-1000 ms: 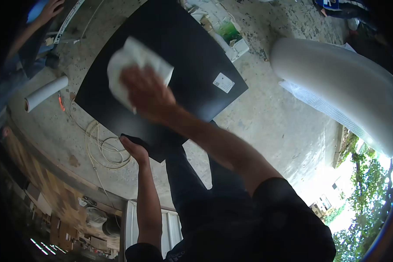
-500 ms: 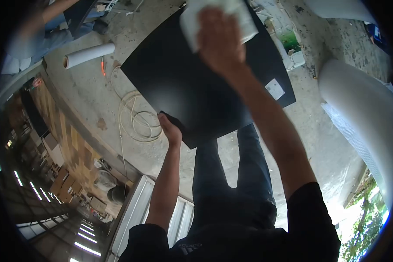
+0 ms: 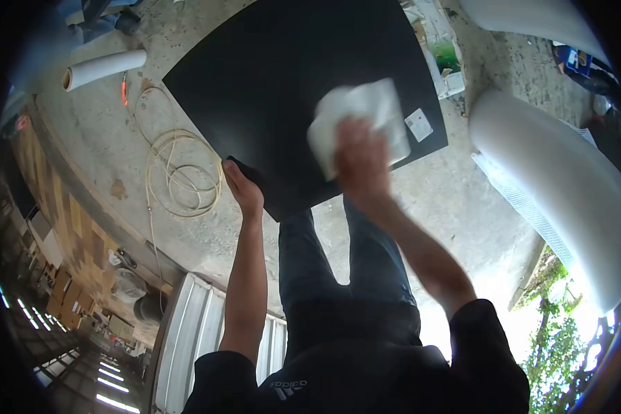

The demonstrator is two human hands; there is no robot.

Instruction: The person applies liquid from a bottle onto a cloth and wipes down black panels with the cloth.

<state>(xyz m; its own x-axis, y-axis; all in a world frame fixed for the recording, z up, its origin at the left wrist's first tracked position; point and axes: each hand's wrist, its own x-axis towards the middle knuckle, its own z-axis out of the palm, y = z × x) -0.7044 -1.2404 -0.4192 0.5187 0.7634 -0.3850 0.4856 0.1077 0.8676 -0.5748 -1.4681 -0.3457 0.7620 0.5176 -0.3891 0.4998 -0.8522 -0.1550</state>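
A large black panel is held tilted in front of my legs, with a white label near its right corner. My left hand grips the panel's lower left edge, thumb on the face and the other fingers hidden behind it. On the panel's face, my right hand presses a white cloth, its outline blurred by motion. The cloth lies just left of the label.
A coiled pale hose and a white roll lie on the concrete floor to the left, an orange-handled tool beside the roll. Large rolls of white foam wrap stand at right. A person's legs show at upper left.
My right hand has pulled the cloth from the panel's far edge down toward me. My left hand keeps its hold on the edge. The whole view has shifted slightly.
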